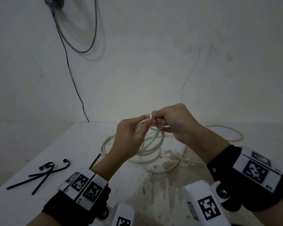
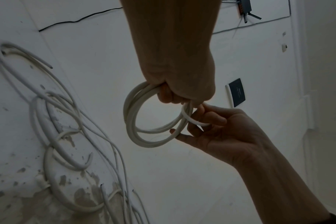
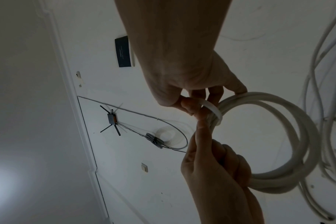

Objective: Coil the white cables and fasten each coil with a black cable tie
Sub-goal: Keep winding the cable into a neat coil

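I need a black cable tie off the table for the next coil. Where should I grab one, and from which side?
Take the black cable ties by a straight tail. Their curled head ends cross and tangle together at the far end, while the tails fan apart toward the near table edge. Come from above with the left hand, which is nearer, and pinch one tail near its free tip, sliding it out lengthwise.

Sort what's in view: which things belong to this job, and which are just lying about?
Job:
- cable coil, held by left hand and right hand
- loose cables
- black ties

Lying about:
- grey wall cable
- router
- dark wall card
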`<state>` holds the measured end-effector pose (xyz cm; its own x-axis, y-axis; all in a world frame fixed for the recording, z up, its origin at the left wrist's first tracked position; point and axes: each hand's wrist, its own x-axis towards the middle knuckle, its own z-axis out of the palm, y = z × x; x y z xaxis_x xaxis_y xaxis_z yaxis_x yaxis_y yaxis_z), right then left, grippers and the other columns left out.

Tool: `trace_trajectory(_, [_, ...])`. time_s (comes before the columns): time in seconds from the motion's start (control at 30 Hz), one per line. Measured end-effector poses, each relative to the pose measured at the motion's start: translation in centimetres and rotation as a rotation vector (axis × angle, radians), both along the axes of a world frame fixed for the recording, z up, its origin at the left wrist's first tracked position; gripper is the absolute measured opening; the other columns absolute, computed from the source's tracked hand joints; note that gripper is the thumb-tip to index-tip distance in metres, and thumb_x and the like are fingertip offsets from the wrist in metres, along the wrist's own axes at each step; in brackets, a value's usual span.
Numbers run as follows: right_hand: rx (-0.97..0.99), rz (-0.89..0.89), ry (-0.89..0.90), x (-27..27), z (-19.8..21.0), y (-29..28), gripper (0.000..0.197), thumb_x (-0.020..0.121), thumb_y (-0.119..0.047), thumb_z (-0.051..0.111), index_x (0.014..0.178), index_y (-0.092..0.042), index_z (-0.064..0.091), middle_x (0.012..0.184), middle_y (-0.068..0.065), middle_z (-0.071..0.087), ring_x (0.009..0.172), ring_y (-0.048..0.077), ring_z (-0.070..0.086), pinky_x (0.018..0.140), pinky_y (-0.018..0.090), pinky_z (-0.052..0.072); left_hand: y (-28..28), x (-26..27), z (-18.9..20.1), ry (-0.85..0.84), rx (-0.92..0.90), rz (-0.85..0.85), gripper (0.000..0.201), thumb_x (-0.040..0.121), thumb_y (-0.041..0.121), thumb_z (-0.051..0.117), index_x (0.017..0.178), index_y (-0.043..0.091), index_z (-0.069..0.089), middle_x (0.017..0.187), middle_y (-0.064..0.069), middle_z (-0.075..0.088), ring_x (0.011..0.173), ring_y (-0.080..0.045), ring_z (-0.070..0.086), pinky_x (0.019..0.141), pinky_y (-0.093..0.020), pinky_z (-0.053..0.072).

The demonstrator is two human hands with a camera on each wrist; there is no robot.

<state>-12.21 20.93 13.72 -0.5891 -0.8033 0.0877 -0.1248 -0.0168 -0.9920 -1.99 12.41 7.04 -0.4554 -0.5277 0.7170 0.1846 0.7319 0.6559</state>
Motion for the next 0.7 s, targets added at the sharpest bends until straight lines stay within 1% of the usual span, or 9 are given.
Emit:
trace_trajectory(0.1, [0.037, -0.016, 0.033, 0.1, 0.2, -0.2, 0.007, 0.081, 0.004, 0.059, 0.077, 0.006, 0.065, 0.048, 0.005, 0.053, 0.048, 0.012, 0.054, 0.037, 0.011, 0.041, 0.5, 0.0, -0.3, -0.003, -0.061, 0.019, 0.014, 0.090, 0.012, 0.060, 0.093, 0.018, 0.072, 0.057, -0.010, 0.064, 0.038, -0.009, 0.045, 0.039, -0.018, 0.032])
trace_trajectory(0.17, [0.086, -0.017, 0.065, 0.1, 0.4, -0.3, 0.008, 0.079, 0.004, 0.060, 0.072, 0.004, 0.065, 0.060, 0.009, 0.057, 0.049, 0.012, 0.054, 0.045, 0.018, 0.045, 0.7, -0.1, -0.6, 0.014, -0.064, 0.050, 0.014, 0.091, 0.013, 0.059, 0.090, 0.021, 0.071, 0.065, -0.018, 0.067, 0.045, -0.021, 0.051, 0.043, -0.029, 0.038])
trace_trajectory(0.27, [0.118, -0.016, 0.060, 0.1, 0.9, -0.4, 0.008, 0.075, 0.007, 0.057, 0.069, 0.004, 0.062, 0.056, 0.012, 0.055, 0.040, 0.011, 0.054, 0.047, 0.019, 0.046, 0.5, -0.4, -0.7, 0.040, -0.035, 0.059, 0.016, 0.092, 0.013, 0.058, 0.088, 0.008, 0.073, 0.067, -0.018, 0.066, 0.048, -0.018, 0.052, 0.045, -0.028, 0.041])
trace_trajectory(0.33, [0.138, -0.021, 0.058, 0.0, 0.9, -0.4, 0.012, 0.075, 0.008, 0.056, 0.064, 0.002, 0.059, 0.045, 0.007, 0.052, 0.034, 0.010, 0.051, 0.050, 0.022, 0.046, 0.4, -0.5, -0.7, 0.031, -0.057, 0.045, 0.016, 0.091, 0.014, 0.058, 0.092, 0.008, 0.072, 0.074, -0.018, 0.069, 0.059, -0.027, 0.061, 0.054, -0.036, 0.049])
trace_trajectory(0.4, [0.155, -0.023, 0.052, -0.2, 0.9, -0.3, 0.016, 0.075, 0.008, 0.055, 0.061, 0.000, 0.057, 0.033, 0.001, 0.047, 0.035, 0.011, 0.050, 0.056, 0.027, 0.046, 0.4, -0.5, -0.8, 0.010, -0.104, 0.049, 0.018, 0.090, 0.017, 0.057, 0.095, 0.009, 0.073, 0.070, -0.016, 0.068, 0.054, -0.020, 0.057, 0.050, -0.029, 0.045])
trace_trajectory(0.5, [0.166, -0.015, 0.024, -0.2, 0.6, -0.1, 0.016, 0.076, 0.009, 0.056, 0.062, 0.001, 0.058, 0.031, 0.000, 0.043, 0.038, 0.012, 0.050, 0.062, 0.031, 0.047, 0.3, -0.4, -0.9, -0.032, -0.147, 0.062, 0.024, 0.089, 0.022, 0.055, 0.095, 0.007, 0.072, 0.062, -0.012, 0.064, 0.046, -0.009, 0.047, 0.043, -0.020, 0.037])
trace_trajectory(0.6, [0.096, 0.036, -0.039, -0.1, -0.1, -0.2, 0.019, 0.081, 0.004, 0.059, 0.064, -0.001, 0.062, 0.036, 0.000, 0.046, 0.051, 0.014, 0.053, 0.072, 0.035, 0.048, 0.3, -0.3, -0.9, -0.008, -0.135, 0.088, 0.020, 0.089, 0.020, 0.056, 0.095, 0.010, 0.072, 0.068, -0.015, 0.069, 0.054, -0.024, 0.060, 0.049, -0.037, 0.050])
trace_trajectory(0.63, [0.057, 0.071, -0.053, -0.2, -0.3, -0.2, 0.021, 0.085, 0.000, 0.060, 0.064, -0.002, 0.063, 0.039, -0.001, 0.049, 0.058, 0.016, 0.056, 0.077, 0.034, 0.048, 0.1, -0.3, -0.7, 0.021, -0.102, 0.099, 0.018, 0.090, 0.017, 0.057, 0.093, 0.011, 0.073, 0.068, -0.013, 0.069, 0.055, -0.024, 0.062, 0.049, -0.037, 0.050])
trace_trajectory(0.7, [-0.015, 0.131, -0.078, -0.3, -0.5, 0.0, 0.024, 0.089, -0.009, 0.059, 0.067, -0.004, 0.064, 0.050, 0.002, 0.057, 0.070, 0.018, 0.060, 0.082, 0.033, 0.048, -0.2, -0.3, -0.3, 0.081, -0.003, 0.117, 0.017, 0.090, 0.011, 0.057, 0.090, 0.013, 0.074, 0.054, 0.003, 0.063, 0.042, -0.007, 0.052, 0.041, -0.021, 0.039])
